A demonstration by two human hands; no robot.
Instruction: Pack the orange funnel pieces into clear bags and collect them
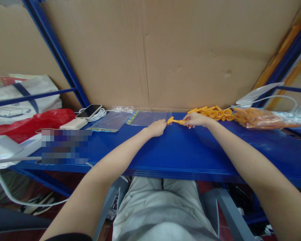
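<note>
My right hand pinches one end of an orange plastic piece with a thin, ridged shaft and a wider head. Its head points left, by the open end of a clear plastic bag that lies flat with a colourful printed strip at its far left edge. My left hand is closed at that open end, its fingers on the bag's edge; the fingertips are partly hidden. Just behind my right hand lies a pile of similar orange pieces, several with round, cup-like ends towards me.
Another clear bag lies left on the blue table. Further left are a phone, a coiled white cable, a white power bank and a red bag. A filled bag of orange pieces lies right; cardboard stands behind.
</note>
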